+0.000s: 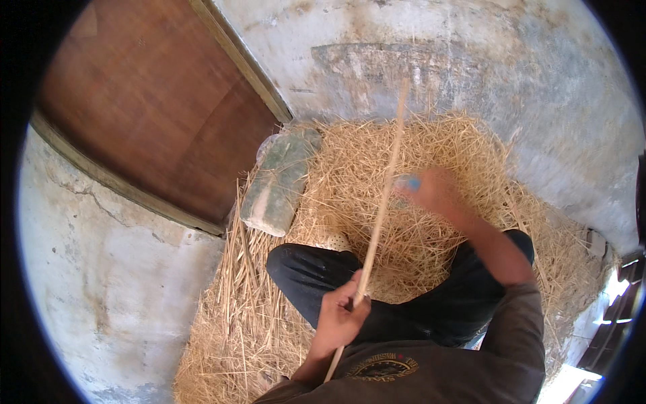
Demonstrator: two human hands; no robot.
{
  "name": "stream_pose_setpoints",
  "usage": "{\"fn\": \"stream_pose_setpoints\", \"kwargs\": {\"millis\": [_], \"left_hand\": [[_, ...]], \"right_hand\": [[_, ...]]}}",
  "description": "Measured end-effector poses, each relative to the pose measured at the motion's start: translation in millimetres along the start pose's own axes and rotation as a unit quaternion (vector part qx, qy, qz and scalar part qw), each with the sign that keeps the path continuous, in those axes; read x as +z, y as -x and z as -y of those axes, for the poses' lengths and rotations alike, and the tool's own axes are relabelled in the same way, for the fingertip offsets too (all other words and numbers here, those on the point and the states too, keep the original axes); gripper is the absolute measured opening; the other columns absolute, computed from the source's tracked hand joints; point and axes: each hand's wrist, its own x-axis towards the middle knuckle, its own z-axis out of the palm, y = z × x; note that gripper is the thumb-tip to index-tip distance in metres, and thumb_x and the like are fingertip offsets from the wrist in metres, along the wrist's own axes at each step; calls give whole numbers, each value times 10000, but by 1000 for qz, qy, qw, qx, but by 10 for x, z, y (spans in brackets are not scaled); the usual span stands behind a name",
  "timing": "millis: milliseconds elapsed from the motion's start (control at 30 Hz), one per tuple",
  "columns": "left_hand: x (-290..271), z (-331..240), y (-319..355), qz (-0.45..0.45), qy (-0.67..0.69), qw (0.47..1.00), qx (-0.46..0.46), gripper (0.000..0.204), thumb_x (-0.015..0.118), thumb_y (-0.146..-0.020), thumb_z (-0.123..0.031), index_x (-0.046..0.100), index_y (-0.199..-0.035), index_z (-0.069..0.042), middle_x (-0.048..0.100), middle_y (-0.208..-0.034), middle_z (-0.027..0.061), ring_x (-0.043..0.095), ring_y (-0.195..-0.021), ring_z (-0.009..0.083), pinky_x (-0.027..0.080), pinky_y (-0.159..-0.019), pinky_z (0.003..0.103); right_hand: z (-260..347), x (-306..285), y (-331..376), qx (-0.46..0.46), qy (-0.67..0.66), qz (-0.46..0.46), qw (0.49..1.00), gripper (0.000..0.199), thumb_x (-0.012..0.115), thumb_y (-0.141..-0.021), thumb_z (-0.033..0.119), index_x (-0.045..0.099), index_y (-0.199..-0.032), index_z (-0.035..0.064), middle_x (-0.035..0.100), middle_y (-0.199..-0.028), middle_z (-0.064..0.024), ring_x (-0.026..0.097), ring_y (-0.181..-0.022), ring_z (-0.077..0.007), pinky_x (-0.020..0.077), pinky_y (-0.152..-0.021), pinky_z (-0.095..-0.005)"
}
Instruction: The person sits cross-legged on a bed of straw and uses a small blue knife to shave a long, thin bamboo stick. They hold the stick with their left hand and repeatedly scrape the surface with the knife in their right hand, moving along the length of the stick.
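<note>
My left hand (pixel 340 320) is closed around the lower part of a long, thin, pale stick (pixel 382 215). The stick rises at a slant from near my shirt, past my crossed legs, and its far tip overlaps the wall in view. To the right of the stick's middle is my right hand (pixel 439 191), smeared by motion, its fingers curled around a small tool with a blue part (pixel 409 182). That tool's far end points at the stick; its exact kind is too blurred to make out, and I cannot tell whether it touches the stick.
Loose straw and shavings (pixel 464 145) cover the ground around my legs (pixel 431 316). A grey-green block (pixel 279 178) lies at the left, beside a brown door panel (pixel 161 101) with a wooden frame. Stained walls (pixel 471 60) close in the far side and the left.
</note>
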Motion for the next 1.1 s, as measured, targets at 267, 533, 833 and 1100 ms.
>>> {"fn": "stream_pose_setpoints", "kwargs": {"millis": [267,533,833,1100], "left_hand": [[-27,29,42,-35,1,999,17,324,562,-830,50,573,-1152,72,642,-972,44,467,-843,23,422,-709,188],[4,-101,-72,-64,-184,978,73,380,606,-753,-8,584,-1124,70,651,-887,232,646,-679,136,491,-624,255],[-64,118,100,-25,-60,996,68,381,592,-776,20,572,-1152,75,613,-810,81,457,-681,23,408,-573,192],[-94,262,354,59,34,998,11,214,571,-834,34,578,-1036,105,580,-926,23,426,-787,26,382,-671,184]], "right_hand": [[440,-45,362,-155,19,48,986,727,487,-751,759,604,-568,66,510,-454,-123,561,-437,-291,443,-447,-406],[51,0,148,-118,83,-14,989,652,520,-765,718,573,-561,101,487,-439,-78,508,-392,-250,407,-403,-370],[61,-18,232,-153,26,-14,988,651,501,-795,700,673,-727,76,550,-517,-80,545,-474,-248,428,-474,-391],[-900,-287,-582,172,86,-51,980,646,485,-844,659,601,-647,55,518,-513,-56,515,-475,-183,399,-449,-363]]}}
